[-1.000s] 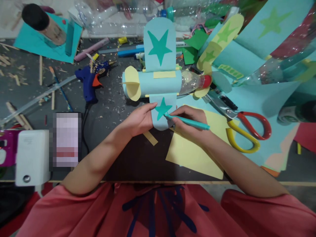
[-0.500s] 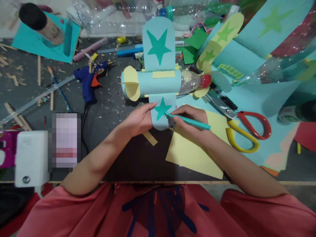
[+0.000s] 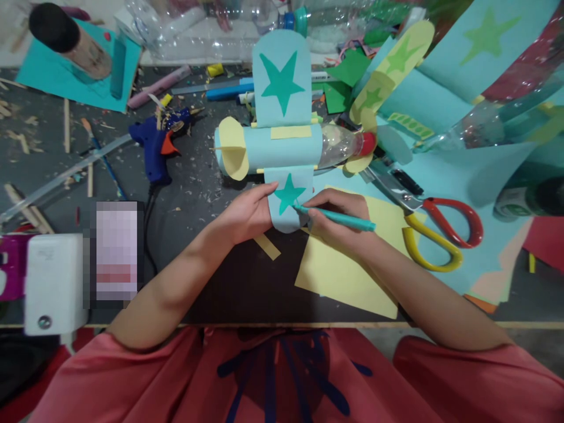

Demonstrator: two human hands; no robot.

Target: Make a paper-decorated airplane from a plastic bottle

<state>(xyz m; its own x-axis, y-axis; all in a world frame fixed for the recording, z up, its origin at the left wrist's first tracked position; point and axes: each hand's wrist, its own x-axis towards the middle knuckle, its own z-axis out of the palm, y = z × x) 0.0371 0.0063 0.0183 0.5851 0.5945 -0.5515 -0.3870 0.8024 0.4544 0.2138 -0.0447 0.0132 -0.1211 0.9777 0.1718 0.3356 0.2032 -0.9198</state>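
Counting from the left: one white box [image 3: 55, 282] at 8 o'clock on the counter [image 3: 229, 288], one can [image 3: 68, 38] lying up at 10, and one blue glue gun [image 3: 154, 144] just left of the plane, with wood scraps all around it.

Dead center is one bottle plane [image 3: 282, 147], lying sideways with its red cap pointing to 3 o'clock. It has two wings and two teal stars. One star [image 3: 279, 79] is on the far wing at 12, and the other star [image 3: 288, 194] is on the near wing [image 3: 286, 202] at 6.

Two hands are on that near wing. The left hand [image 3: 247, 214] grips its left edge with the fingers curled over it. The right hand [image 3: 339, 226] is closed around one teal pen [image 3: 352, 221], whose tip sits on the near star's right point. Between them the hands hide the wing's lower corners.

One yellow sheet [image 3: 348, 276] lies at 5 o'clock, partly under the right forearm. One pair of scissors [image 3: 440, 232] with red and yellow handles is at 3, on blue paper. A second plane [image 3: 392, 64] with green stars leans at 2 o'clock.
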